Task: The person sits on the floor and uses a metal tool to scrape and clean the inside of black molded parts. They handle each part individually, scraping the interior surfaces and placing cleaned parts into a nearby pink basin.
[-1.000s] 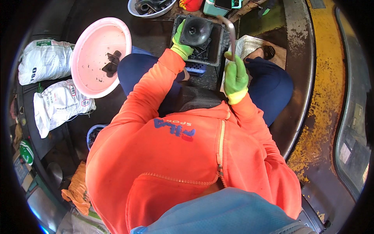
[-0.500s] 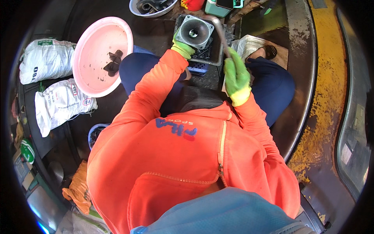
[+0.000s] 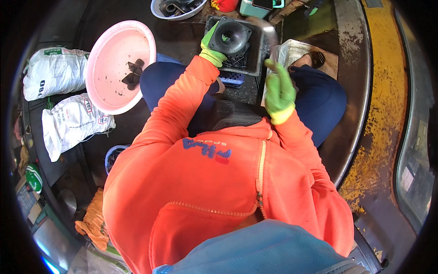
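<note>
My left hand (image 3: 212, 50), in a green and yellow glove, grips a dark horn-shaped part (image 3: 237, 43) by its left side. The part has a square flange with corner holes and a round flared mouth that faces up. My gloved right hand (image 3: 279, 89) is to the right, closed around a bent metal bar (image 3: 269, 31) that is smeared by motion. The bar's upper end curves toward the horn-shaped part, apart from it. Under the part sits a dark tray (image 3: 252, 68) with thin dark pieces inside.
A pink basin (image 3: 102, 86) with a dark finned piece (image 3: 132, 74) stands to the left, beside white sacks (image 3: 57, 75). Ahead are a basin of dark parts (image 3: 179, 9) and a teal box (image 3: 255, 10). A blue basket (image 3: 232, 79) lies beneath the tray. A metal rim curves along the right.
The horn-shaped part has tilted in my left hand, and its face looks darker. The bar in my right hand has swung slightly and is blurred; the right fingers have shifted.
</note>
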A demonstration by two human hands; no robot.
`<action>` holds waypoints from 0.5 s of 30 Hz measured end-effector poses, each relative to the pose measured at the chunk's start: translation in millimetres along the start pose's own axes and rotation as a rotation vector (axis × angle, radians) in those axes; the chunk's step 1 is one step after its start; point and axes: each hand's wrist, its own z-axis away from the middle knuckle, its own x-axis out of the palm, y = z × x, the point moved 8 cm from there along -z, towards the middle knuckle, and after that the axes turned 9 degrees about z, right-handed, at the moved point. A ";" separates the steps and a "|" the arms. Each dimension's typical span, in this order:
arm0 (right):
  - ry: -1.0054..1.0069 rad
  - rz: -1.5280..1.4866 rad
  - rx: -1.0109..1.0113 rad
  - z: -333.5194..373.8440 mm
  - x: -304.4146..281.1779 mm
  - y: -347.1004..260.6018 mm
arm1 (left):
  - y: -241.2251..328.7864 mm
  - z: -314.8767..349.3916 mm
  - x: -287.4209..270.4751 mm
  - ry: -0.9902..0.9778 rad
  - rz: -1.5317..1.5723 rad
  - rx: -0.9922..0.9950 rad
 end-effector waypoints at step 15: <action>-0.555 0.318 0.560 33.7 45.3 97.5 | -6.6 -2.5 11.2 -0.111 0.643 -0.060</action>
